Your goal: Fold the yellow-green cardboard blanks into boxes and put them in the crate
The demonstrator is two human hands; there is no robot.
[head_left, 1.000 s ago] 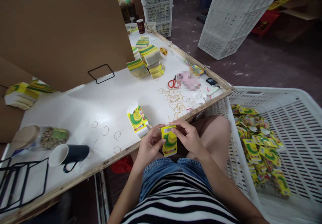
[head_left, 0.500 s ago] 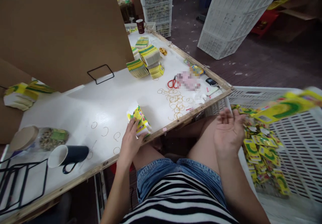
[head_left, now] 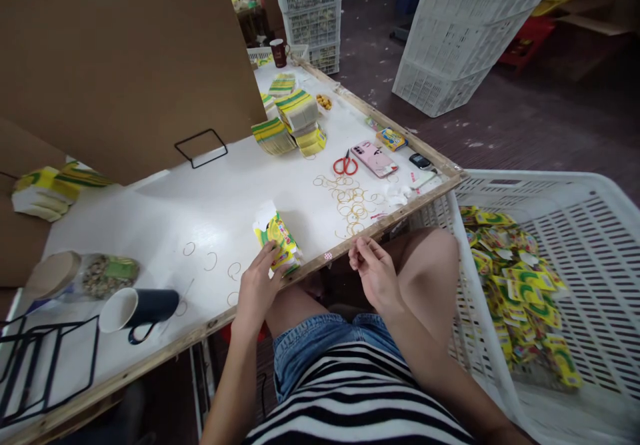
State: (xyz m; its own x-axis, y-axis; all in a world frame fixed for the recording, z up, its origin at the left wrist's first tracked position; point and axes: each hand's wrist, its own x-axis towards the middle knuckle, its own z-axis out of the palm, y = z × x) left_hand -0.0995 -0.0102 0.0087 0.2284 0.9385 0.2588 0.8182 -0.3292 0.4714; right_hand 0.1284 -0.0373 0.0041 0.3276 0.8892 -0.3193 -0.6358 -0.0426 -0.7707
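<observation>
My left hand [head_left: 261, 275] rests at the table's front edge with its fingers on a small stack of yellow and green printed cartons [head_left: 281, 237], gripping them against the white tabletop [head_left: 200, 205]. To the right, my right hand [head_left: 374, 268] hovers over my lap by the wooden edge, fingers curled together; nothing shows in them. Scattered rubber bands [head_left: 353, 205] lie beyond it, beside red-handled scissors [head_left: 345, 165] and a pink phone [head_left: 374, 158]. A white crate [head_left: 565, 188] at the right contains many yellow packets [head_left: 525, 291].
At the left are a dark mug [head_left: 155, 305], a bag of nuts [head_left: 107, 275] and a black wire rack [head_left: 55, 358]. Carton bundles [head_left: 297, 110] stand at the back near a tall cardboard sheet [head_left: 130, 65]. Stacked crates [head_left: 445, 51] stand on the floor.
The yellow carton flying over the crate has dropped among the packets. My right hand has moved left from beside the crate to the table edge, and its fingers have closed. My left hand stays put.
</observation>
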